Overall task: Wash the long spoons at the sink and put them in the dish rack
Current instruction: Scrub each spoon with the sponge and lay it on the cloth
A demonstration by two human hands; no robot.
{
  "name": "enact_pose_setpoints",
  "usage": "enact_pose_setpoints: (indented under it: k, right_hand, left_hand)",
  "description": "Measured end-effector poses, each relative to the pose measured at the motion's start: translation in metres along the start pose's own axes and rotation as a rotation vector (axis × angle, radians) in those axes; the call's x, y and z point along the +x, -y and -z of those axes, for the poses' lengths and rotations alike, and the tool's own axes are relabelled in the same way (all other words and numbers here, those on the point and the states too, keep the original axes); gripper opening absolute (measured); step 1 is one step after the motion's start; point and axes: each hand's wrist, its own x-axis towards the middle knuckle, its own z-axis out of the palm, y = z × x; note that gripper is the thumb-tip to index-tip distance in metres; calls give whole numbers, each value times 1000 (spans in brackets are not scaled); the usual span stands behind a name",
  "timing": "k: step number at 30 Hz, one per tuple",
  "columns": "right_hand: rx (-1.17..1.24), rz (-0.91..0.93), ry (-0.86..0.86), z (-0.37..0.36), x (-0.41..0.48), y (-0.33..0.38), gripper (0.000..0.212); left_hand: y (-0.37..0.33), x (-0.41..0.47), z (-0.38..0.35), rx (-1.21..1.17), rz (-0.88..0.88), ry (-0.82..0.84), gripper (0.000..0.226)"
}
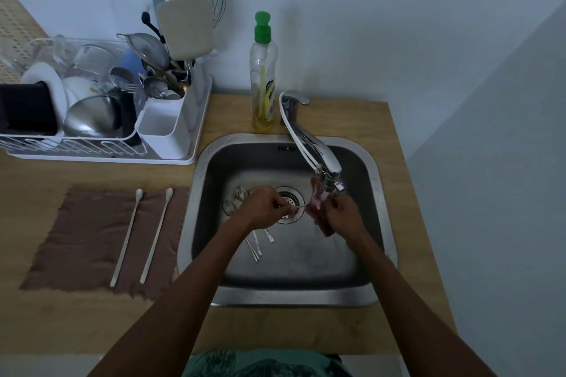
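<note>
Over the steel sink (379,180), my left hand (260,206) pinches the thin handle of a spoon (296,207) that points right above the drain. My right hand (344,214) grips a reddish sponge (317,208) wrapped round the spoon's other end, just under the tap's spout (329,173). Several metal spoons (255,243) lie on the sink floor below my left hand. Two long pale spoons (126,234) (156,231) lie side by side on a brown cloth (79,242) left of the sink. The white dish rack (171,131) stands at the back left.
The rack is crowded with bowls, a strainer, a whisk and cutlery in its white caddy (162,128). A dish soap bottle (263,76) with a green cap stands behind the sink beside the tap base. The wooden counter (413,223) ends close to the sink's right side.
</note>
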Motion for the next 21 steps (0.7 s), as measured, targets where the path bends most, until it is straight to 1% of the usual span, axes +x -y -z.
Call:
enact_pose_setpoints:
  k: [1,3,6,9,10,11,13,14,19,21]
  right_hand:
    - [11,-19,-13,-1,1,-1,25]
    - [13,-33,10,-4,5,-6,21]
    - [-56,-22,158,5,10,-6,19]
    - [-180,56,314,19,9,6,33]
    - [-204,76,343,23,10,9,35]
    - [-224,98,344,26,12,12,31]
    - [-230,113,302,28,17,14,12]
    - [-212,111,294,29,18,15,7]
    - [-139,88,353,28,20,14,13]
    - [-117,81,332,28,20,13,14]
  left_hand:
    - [1,1,-1,-2,15,-7,20]
    - [-1,0,0,5,28,-18,20]
    - [-2,-2,2,8,19,-7,21]
    - [0,-5,4,26,5,21,20]
    - [-1,-5,5,26,2,26,20]
    - [-3,-4,6,30,-1,27,20]
    - [-9,-2,7,47,-2,21,20]
    - [-11,-1,8,60,-4,15,20]
    - [-12,2,6,82,-3,20,19]
    - [-12,1,1,70,9,2,19]
